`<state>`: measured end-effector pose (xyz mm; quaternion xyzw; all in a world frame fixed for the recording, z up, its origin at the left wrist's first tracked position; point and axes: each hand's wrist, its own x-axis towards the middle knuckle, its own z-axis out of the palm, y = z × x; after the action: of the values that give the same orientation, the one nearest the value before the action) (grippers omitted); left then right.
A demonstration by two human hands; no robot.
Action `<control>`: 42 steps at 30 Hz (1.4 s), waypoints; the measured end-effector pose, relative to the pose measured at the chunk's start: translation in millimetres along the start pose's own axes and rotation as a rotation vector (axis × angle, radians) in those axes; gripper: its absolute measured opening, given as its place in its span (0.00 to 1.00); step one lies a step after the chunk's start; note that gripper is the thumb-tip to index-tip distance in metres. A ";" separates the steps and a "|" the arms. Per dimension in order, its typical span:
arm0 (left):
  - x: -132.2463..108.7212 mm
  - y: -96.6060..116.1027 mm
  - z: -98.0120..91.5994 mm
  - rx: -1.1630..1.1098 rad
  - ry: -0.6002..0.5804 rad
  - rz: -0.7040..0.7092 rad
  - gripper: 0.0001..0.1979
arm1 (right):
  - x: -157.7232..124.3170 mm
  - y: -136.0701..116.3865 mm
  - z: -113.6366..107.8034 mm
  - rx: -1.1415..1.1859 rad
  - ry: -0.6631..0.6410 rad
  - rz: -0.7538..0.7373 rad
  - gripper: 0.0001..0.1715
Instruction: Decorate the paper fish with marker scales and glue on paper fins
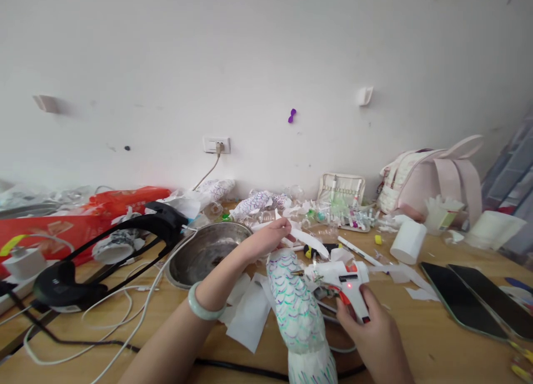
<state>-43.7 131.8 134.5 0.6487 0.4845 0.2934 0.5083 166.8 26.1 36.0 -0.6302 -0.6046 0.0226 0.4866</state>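
The white body drawn with purple and green scales (295, 306) lies toward the near edge of the tabletop (437, 356), a little right of its middle, its narrower waist nearest the person. It looks light and hollow, with a thin, papery skin that would probably dent or tear under a hard squeeze, so a loose hold around its broad middle seems safest. The right hand (378, 328) is wrapped around the handle of a white glue gun (347, 281), whose metal tip points to the left over the scaled body; whether it touches cannot be told. The gun appears rigid and easy to manage, best held by that handle and away from the tip, which may be hot. The left hand (272, 234) bends over the body's far end, beside a curved white strip (310, 241) that looks floppy; whether its fingers pinch anything cannot be told. Paper scraps (250, 312) crowd the body's left side, with a metal bowl (204, 253) beyond them. A black cable (237, 368) running along the near edge could snag. Toward the right edge lie two dark phones (462, 301), a white roll (408, 241) standing farther back, and a pale backpack (420, 178) sits at the back edge by the wall.
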 end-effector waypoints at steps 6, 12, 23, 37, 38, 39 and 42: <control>-1.8 1.7 1.3 -0.018 -0.003 -0.006 0.07 | 2.8 -11.1 -5.4 -0.002 0.028 -0.050 0.13; -2.7 3.8 1.0 -0.020 0.005 -0.016 0.08 | 2.5 -12.1 -7.1 0.021 0.004 0.001 0.12; -2.0 2.9 0.8 -0.008 0.003 -0.016 0.08 | -2.9 -2.2 -8.8 0.026 -0.029 0.056 0.13; -0.9 0.2 -0.2 -0.013 0.011 -0.003 0.07 | -24.7 15.9 -24.4 -0.037 -0.023 0.080 0.15; -0.8 0.1 -0.2 -0.013 0.011 -0.001 0.07 | -24.9 16.3 -27.0 -0.046 -0.040 0.065 0.15; -0.9 0.2 -0.2 -0.014 0.010 0.001 0.07 | -25.4 16.9 -28.9 -0.052 -0.060 0.041 0.14; -1.8 1.5 0.2 -0.025 0.004 0.008 0.07 | -28.1 15.5 -29.3 -0.048 -0.045 0.040 0.18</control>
<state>-43.6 130.1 136.1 0.6437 0.4792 0.3029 0.5141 188.8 -9.9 25.7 -0.6530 -0.6031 0.0321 0.4569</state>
